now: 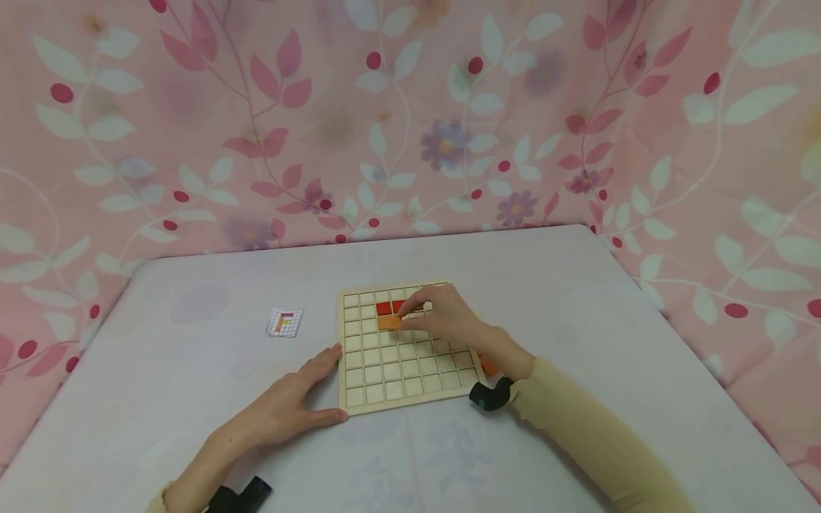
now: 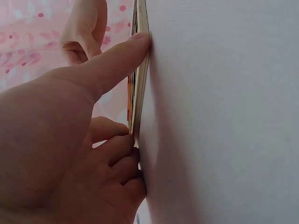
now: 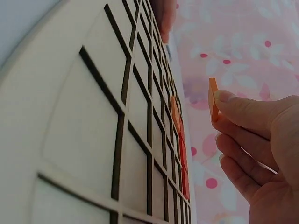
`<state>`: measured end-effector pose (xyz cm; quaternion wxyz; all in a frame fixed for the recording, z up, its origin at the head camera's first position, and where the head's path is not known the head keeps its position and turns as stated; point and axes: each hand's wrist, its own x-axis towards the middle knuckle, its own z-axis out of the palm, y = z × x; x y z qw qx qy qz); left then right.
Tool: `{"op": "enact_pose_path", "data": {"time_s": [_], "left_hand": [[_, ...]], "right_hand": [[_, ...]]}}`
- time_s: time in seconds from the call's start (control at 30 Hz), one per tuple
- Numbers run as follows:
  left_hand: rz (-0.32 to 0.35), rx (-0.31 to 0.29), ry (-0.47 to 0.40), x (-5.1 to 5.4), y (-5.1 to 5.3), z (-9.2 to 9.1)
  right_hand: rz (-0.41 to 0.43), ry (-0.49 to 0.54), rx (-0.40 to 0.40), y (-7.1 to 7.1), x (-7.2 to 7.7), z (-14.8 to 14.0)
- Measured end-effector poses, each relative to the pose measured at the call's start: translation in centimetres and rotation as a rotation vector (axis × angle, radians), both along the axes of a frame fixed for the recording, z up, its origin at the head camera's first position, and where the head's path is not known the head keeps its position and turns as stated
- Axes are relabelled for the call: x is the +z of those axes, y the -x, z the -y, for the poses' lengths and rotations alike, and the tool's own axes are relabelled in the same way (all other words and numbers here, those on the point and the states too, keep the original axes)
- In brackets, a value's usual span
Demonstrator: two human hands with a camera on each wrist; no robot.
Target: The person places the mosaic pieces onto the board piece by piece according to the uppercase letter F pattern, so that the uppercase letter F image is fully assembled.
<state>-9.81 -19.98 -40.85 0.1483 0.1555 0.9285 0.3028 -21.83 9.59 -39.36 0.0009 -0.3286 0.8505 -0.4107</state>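
A square wooden grid board [image 1: 391, 370] lies on the table. Red tiles [image 1: 383, 308] sit side by side in its upper cells, and one orange tile [image 3: 175, 114] lies beside them in the right wrist view. My right hand [image 1: 449, 317] pinches another orange tile [image 3: 212, 100] between thumb and forefinger, just above the board's surface. At the board's left side, my left hand [image 1: 288, 402] touches the edge with its forefinger and the near corner with its thumb. My right forearm hides part of the board's right edge.
Left of the board lies a small paper card [image 1: 285, 323] printed with a coloured grid pattern. Loose orange pieces [image 1: 489, 367] show at the board's right edge, partly behind my right arm. White cloth covers the table [image 1: 192, 370], with a pink floral curtain [image 1: 410, 128] behind it.
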Motion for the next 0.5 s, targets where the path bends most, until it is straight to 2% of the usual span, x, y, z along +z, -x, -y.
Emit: {"op": "enact_pose_path", "data": {"time_s": [0.2, 0.5], "left_hand": [[0.023, 0.0, -0.002, 0.1, 0.0, -0.1], [-0.017, -0.022, -0.002, 0.0, -0.1, 0.0]], "right_hand": [[0.055, -0.01, -0.025, -0.4, -1.0, 0.8], [-0.001, 0.006, -0.019, -0.4, -2.5, 0.8]]}}
